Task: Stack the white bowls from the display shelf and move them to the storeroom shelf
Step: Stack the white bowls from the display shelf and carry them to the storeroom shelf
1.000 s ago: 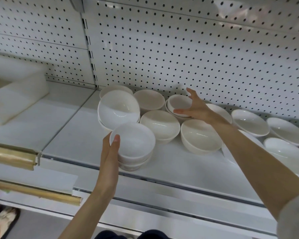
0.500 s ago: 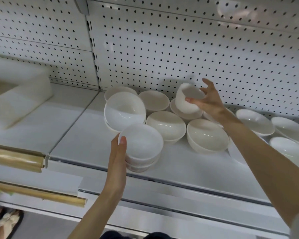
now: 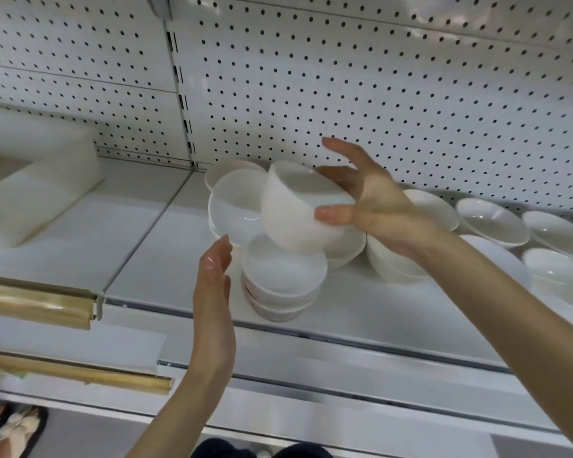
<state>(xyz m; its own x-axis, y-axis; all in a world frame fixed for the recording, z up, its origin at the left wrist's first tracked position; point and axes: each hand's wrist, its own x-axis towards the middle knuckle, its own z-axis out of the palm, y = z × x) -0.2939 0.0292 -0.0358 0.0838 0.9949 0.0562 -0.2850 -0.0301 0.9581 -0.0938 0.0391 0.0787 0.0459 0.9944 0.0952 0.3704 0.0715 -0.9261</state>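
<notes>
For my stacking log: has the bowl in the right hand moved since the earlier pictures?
Yes. The bowl left the back row by the pegboard and now hangs, tilted, above the front stack.

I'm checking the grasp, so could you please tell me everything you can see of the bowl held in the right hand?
The held bowl is plain white, smooth and glossy, ceramic by the look of it, deep and round-sided, with no chips or marks visible. It is lifted clear of the shelf and tilted, its opening facing up and to the right. The right hand pinches its rim, thumb on the near side, fingers at the far edge. It hangs just above the stack near the shelf's front. The left hand is beside that stack, not touching the bowl.
</notes>
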